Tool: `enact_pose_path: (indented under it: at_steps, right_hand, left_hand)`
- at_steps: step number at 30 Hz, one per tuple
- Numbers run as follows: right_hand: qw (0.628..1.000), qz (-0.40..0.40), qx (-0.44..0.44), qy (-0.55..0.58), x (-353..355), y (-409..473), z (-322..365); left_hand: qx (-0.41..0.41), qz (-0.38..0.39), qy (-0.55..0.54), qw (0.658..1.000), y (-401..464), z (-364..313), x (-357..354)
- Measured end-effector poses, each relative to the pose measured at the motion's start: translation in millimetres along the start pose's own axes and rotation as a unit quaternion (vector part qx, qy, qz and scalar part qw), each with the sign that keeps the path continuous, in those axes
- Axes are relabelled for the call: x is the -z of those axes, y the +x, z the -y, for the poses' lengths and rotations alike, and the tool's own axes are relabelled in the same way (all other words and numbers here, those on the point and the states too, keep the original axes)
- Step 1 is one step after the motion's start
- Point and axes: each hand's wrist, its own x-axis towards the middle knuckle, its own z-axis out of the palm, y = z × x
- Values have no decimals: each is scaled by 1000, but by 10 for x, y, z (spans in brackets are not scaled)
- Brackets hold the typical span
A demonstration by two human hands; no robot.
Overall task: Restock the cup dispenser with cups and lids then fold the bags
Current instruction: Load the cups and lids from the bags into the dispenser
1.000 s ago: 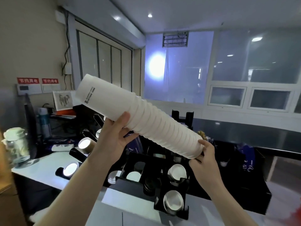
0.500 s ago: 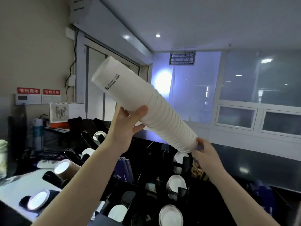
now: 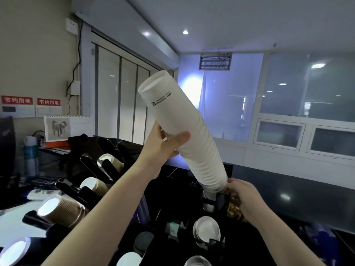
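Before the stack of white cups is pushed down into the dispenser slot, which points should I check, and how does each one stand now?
1. Left hand holds the white cup stack around its middle: ok.
2. Right hand steadies the lower end of the stack: ok.
3. Lower end meets the black dispenser slot: ok, it sits at the opening.
4. Stack lined up with the slot: cannot tell; it leans up and to the left.
5. Slot has room for the stack: cannot tell, the inside is hidden.
6. Cups nested evenly, none slipping out: ok, the rims look regular.
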Motion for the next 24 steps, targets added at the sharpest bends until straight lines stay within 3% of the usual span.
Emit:
enact_pose_path:
  at_steps: [6,11,18,24]
  right_hand:
    - [996,-62,-58,31,-12,105,-84]
    - [993,-82,-62,-59,-23,101,-99]
    - [986,-71,-102,-114,-119,72,-130]
    - [988,-67,-110,-85,-145,27,-164]
  left_hand:
    - [-3,27,15,1000,180,-6,-28]
    - [-10,41,37,998,249,22,-54]
    - [12,80,78,994,259,390,-170]
    - [28,123,95,987,193,658,-278]
